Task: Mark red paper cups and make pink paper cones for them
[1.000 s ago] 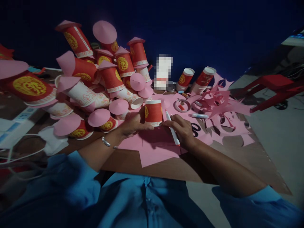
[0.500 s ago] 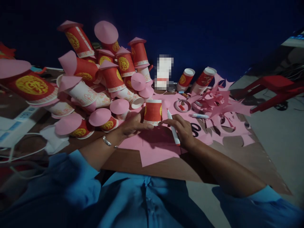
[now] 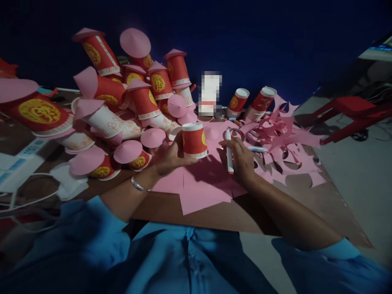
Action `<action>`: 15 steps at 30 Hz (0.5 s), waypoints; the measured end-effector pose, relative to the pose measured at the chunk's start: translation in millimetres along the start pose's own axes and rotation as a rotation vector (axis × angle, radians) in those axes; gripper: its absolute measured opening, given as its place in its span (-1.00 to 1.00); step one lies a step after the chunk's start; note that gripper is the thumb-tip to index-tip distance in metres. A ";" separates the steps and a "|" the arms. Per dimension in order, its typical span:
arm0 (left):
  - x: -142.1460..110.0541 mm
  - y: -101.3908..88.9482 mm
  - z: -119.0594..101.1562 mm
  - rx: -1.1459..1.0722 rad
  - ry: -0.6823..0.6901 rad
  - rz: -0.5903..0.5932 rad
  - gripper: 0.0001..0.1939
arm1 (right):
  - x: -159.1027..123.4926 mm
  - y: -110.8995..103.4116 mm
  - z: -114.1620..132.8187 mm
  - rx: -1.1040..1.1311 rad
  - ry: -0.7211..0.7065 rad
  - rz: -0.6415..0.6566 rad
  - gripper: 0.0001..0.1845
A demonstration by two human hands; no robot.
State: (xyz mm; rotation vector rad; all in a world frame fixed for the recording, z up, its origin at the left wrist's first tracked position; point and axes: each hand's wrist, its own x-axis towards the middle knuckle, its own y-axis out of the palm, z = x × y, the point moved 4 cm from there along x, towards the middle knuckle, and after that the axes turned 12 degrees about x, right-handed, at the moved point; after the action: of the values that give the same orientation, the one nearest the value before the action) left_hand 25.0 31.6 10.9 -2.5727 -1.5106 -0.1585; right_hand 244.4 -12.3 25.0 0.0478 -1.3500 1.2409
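Note:
My left hand (image 3: 172, 158) grips a red paper cup (image 3: 194, 141) from its left side, thumb along the lower edge. The cup has a white edge on top, a patterned white band below and part of a yellow emblem on its right side. It is held over pink paper sheets (image 3: 202, 188). My right hand (image 3: 240, 158) is closed around a white marker (image 3: 229, 153) with a red-orange end pointing down toward me. The marker is to the right of the cup, apart from it.
Several red cups with pink paper cones (image 3: 143, 98) are piled at the left. Two more cup stacks (image 3: 261, 104) stand at the back. Cut pink scraps (image 3: 284, 139) and another pen (image 3: 257, 149) lie at right. A red stool (image 3: 352, 108) stands beyond the table.
My right hand has moved right and up, taking the marker away from the cup. The cup has turned in my left hand and risen slightly.

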 end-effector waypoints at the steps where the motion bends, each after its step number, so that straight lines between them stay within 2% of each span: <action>1: -0.2 0.1 -0.4 0.100 0.021 -0.039 -0.20 | 1.9 -1.0 -3.2 -0.033 0.025 0.004 -0.81; 6: -2.4 2.0 -2.6 0.576 0.090 -0.170 -0.33 | 11.0 -5.7 -20.4 -0.165 0.182 0.122 -0.77; 8: -3.0 2.5 -2.9 0.736 0.091 -0.180 -0.26 | 13.6 -7.9 -24.9 -0.181 0.238 0.191 -0.75; 12: -2.9 4.9 -2.4 0.834 0.113 -0.129 -0.08 | 14.6 -9.1 -29.7 -0.154 0.297 0.293 -0.74; 15: -1.8 8.7 -1.6 0.801 0.092 -0.050 -0.09 | 13.1 -6.4 -33.8 -0.154 0.296 0.316 -0.73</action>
State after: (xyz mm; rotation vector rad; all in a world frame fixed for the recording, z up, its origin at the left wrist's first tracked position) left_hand 31.7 25.6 11.5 -1.8608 -1.2538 0.2690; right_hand 268.6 15.3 27.7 -0.4561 -1.2165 1.3394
